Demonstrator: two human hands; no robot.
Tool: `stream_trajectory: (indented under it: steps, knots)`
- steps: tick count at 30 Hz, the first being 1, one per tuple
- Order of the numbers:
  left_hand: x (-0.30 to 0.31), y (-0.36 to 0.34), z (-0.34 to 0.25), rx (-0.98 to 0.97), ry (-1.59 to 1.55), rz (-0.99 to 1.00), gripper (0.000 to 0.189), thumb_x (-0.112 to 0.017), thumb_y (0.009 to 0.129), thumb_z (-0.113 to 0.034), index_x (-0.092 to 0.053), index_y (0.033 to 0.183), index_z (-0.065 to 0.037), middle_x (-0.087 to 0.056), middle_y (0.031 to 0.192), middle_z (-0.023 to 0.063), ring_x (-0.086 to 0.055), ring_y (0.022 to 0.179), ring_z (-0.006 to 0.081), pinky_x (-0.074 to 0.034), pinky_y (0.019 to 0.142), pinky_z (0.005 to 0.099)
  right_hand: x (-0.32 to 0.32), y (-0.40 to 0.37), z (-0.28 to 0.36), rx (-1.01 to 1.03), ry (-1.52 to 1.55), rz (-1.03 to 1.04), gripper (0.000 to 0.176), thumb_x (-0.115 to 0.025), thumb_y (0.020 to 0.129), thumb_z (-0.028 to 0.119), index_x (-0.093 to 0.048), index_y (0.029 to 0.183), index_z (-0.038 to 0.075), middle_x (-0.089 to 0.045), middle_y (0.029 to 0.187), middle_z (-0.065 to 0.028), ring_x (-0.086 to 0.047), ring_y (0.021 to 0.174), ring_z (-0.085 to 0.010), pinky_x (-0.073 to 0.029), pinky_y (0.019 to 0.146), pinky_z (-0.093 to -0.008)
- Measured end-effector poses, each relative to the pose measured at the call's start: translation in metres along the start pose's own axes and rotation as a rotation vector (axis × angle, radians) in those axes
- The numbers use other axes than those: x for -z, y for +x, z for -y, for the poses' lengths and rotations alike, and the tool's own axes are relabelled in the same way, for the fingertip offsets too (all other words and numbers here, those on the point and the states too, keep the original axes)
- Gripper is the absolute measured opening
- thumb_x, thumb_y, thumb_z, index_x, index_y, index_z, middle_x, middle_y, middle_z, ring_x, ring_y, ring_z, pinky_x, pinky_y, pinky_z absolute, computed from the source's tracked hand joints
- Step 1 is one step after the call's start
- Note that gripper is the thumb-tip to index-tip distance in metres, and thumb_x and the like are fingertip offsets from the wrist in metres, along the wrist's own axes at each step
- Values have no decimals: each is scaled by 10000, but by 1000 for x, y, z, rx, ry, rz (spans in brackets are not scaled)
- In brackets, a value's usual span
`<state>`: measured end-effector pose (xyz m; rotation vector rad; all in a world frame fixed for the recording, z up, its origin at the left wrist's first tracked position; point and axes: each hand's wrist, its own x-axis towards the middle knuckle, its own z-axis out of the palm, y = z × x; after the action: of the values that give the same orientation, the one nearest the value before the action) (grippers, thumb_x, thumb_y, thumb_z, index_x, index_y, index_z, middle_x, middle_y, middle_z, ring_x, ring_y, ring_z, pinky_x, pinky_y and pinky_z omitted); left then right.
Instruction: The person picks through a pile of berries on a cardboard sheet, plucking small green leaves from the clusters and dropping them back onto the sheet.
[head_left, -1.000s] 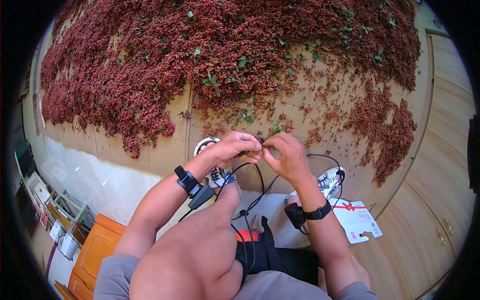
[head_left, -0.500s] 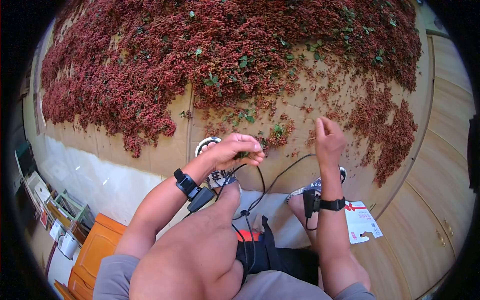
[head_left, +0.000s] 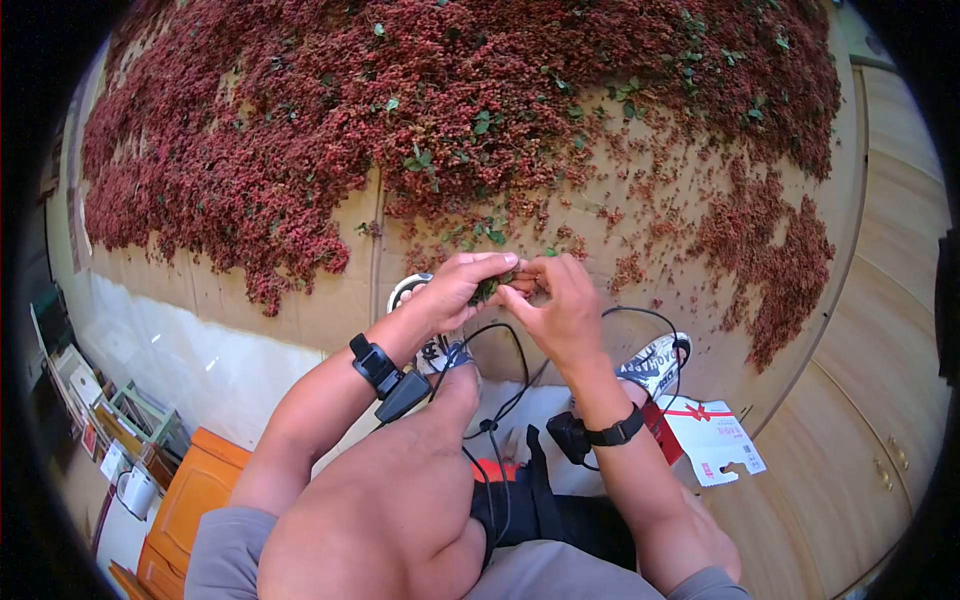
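Observation:
My left hand [head_left: 462, 288] is closed around a small leafy green sprig [head_left: 486, 291], part of which peeks out between the fingers. Meeting it from the right, my right hand [head_left: 562, 308] has its thumb and fingers pinched together at the left fingertips. Whatever the right fingers grip is hidden. Both hands are held above the near edge of a cardboard sheet [head_left: 345, 225]. Beyond them lies a wide spread of small red berry clusters [head_left: 300, 150], which look like Sichuan peppercorns, mixed with green leaves.
Black cables [head_left: 508, 405] hang between my wrists, each of which wears a strapped device. My shoes [head_left: 655, 362] rest at the cardboard's near edge. A white and red printed card [head_left: 712, 445] lies at right beside wooden cabinet doors [head_left: 850, 440]. An orange wooden piece [head_left: 195, 490] stands at lower left.
My right hand has moved left and down from over the cardboard to meet my left hand. The left hand has risen slightly and still holds the sprig.

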<state>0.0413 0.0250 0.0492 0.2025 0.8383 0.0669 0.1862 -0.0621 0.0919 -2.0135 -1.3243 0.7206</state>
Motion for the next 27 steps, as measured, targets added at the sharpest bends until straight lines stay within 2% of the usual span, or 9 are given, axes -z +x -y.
stream_trajectory:
  steps: [7, 9, 15, 19, 21, 27]
  knots:
    - [1, 6, 10, -44, 38, -29, 299, -602, 953, -214, -641, 1116, 33, -693, 1041, 120, -676, 939, 179, -556, 823, 280, 2, 2, -1, -4, -41, -4, 280, -814, 671, 166, -612, 847, 82, -586, 780, -73, -593, 753, -278, -485, 662, -389]
    - [2, 7, 11, -57, 47, -18, 287, -603, 952, -211, -651, 1093, 35, -693, 1044, 124, -674, 921, 166, -554, 794, 280, 2, 4, 0, 52, -113, -26, 259, -799, 687, 163, -615, 852, 84, -590, 786, -74, -595, 758, -274, -488, 670, -391]
    - [12, 13, 15, -102, 96, -32, 236, -620, 938, -176, -665, 1045, 29, -690, 983, 96, -669, 893, 139, -553, 751, 253, -3, 2, -9, 49, -99, -30, 174, -738, 722, 108, -639, 860, 75, -595, 795, -92, -597, 753, -292, -492, 676, -397]
    - [12, 10, 13, -65, 94, -26, 223, -626, 935, -172, -671, 1026, 27, -680, 974, 83, -658, 906, 135, -557, 775, 234, -1, 0, -15, 79, -81, -13, 151, -726, 721, 94, -648, 848, 71, -595, 787, -99, -598, 745, -300, -493, 674, -400]
    - [4, 6, 11, -50, 94, -92, 201, -655, 919, -144, -667, 1011, 34, -676, 980, 83, -658, 889, 125, -577, 757, 226, -1, 0, -19, 113, -100, 6, 147, -728, 716, 93, -650, 838, 70, -593, 775, -98, -598, 738, -294, -493, 667, -396]
    - [6, 7, 12, -47, 152, -101, 185, -694, 889, -115, -664, 978, 45, -679, 990, 100, -669, 863, 137, -592, 761, 246, 2, 0, -18, 138, -113, 22, 119, -721, 708, 82, -655, 806, 69, -593, 739, -93, -599, 698, -287, -490, 625, -394]
